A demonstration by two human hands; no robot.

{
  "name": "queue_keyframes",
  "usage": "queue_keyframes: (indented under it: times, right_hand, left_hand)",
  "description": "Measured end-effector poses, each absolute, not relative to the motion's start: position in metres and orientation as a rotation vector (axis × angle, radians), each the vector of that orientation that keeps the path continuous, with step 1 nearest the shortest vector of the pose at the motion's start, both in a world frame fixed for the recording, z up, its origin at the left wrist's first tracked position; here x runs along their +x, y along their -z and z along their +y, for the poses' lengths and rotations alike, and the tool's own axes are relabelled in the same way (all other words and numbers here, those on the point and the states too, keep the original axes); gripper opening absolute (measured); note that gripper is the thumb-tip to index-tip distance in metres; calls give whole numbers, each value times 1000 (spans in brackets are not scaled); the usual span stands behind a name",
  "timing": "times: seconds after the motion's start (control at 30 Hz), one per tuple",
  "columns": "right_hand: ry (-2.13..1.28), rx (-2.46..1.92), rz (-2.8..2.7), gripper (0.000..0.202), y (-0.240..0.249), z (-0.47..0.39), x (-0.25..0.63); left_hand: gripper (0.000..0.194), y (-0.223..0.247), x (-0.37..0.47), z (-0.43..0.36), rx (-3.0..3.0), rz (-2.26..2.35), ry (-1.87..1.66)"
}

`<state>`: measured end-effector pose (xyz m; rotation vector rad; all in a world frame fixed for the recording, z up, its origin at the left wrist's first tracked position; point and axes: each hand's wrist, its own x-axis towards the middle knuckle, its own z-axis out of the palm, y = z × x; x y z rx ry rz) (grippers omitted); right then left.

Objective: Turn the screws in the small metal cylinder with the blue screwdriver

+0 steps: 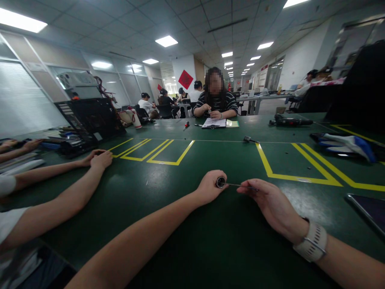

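My left hand (211,188) is wrapped round a small round metal part (220,182), whose ring-shaped open end faces me. Between the fingertips of my right hand (267,198) is a thin metal rod (236,185), held roughly level. The rod's left end meets the rim of the round part; whether it goes inside is too small to tell. Both hands are above the green tabletop (180,224), near the middle of the view. A pale watch band circles my right wrist.
Yellow tape outlines (303,180) mark the table. Beyond them lie a small dark tool (247,139), a red screwdriver (186,126), a clipboard (214,123), a power tool (290,121) and gloves (345,144). Another person's arms (66,192) rest at left; a person (215,96) sits opposite.
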<state>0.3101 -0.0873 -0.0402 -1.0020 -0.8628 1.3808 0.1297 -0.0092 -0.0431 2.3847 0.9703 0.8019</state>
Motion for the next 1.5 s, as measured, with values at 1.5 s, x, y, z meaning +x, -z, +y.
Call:
queue_keyframes:
  times: [1.5]
  right_hand:
    - [-1002, -1163, -1519, 25, 19, -94, 309]
  left_hand:
    - [12, 45, 131, -11, 2614, 795, -691]
